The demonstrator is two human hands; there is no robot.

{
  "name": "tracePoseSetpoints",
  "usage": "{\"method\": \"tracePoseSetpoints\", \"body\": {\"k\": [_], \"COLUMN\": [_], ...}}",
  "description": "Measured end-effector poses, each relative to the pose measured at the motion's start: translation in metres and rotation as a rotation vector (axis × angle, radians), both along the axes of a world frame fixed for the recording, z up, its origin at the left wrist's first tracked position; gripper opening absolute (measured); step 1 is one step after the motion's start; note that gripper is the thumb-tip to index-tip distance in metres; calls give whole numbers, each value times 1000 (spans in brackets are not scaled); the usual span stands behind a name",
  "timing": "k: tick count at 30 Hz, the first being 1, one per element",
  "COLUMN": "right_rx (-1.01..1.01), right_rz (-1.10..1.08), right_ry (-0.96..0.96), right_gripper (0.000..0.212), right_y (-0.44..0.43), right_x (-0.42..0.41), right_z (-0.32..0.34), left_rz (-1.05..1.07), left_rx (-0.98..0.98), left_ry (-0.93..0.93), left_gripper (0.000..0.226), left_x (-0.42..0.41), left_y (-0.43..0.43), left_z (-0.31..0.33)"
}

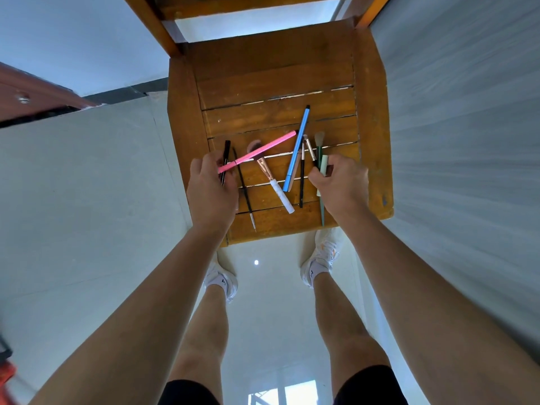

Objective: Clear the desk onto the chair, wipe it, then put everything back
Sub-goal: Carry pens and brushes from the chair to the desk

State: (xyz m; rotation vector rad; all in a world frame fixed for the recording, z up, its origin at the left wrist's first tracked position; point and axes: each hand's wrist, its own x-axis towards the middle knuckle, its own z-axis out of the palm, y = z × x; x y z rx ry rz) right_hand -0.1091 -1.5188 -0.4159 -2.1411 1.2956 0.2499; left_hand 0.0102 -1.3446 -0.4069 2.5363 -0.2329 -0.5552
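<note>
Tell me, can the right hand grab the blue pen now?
Probably yes for reach: the blue pen lies uncovered on the chair seat, just beside the right hand. But that hand grips the green brush, so its fingers are busy.

1. Domestic room, probably a bedroom or dorm.
2. Plain wooden chair [371,112], slatted seat, worn varnish, on glossy pale floor tiles [87,185].
3. Across the seat toward its front edge: makeup brushes [264,168] and cosmetic pencils [296,149], personal grooming kit.
4. Dark skirting [125,93] under a light wall; reddish-brown wooden furniture [35,92] at far left.
5. Window reflection [292,394] in the tiles near the bottom; bare legs [204,331], shorts [368,384], white trainers [324,252].
</note>
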Motion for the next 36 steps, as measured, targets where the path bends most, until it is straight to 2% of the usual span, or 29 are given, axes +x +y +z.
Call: {"method": "tracePoseSetpoints", "body": {"k": [6,12,23,29,32,36], "right_rx": [2,-11,-23,14,51,81], "right_rz": [-3,-13,-42,-43,1,137], "right_ry": [26,5,-60,-244,-383,-530], "right_gripper": [25,23,18,14,13,18], "right_y": [7,5,1,1,2,15], "right_x": [-9,-18,-19,1,20,39], "right_z": [2,6,49,135,209,301], "left_rz": [-110,-188,-50,38,167,286], "left_rx": [27,33,1,-155,-266,-380], "left_ry": [25,-69,-78,-106,-109,-240], "left_gripper": [44,30,29,24,23,22], "left_x": [-4,4,10,20,27,21], "left_y": [-3,-16,-12,-14,-14,12], "left_z": [-7,-10,34,136,220,337]}}
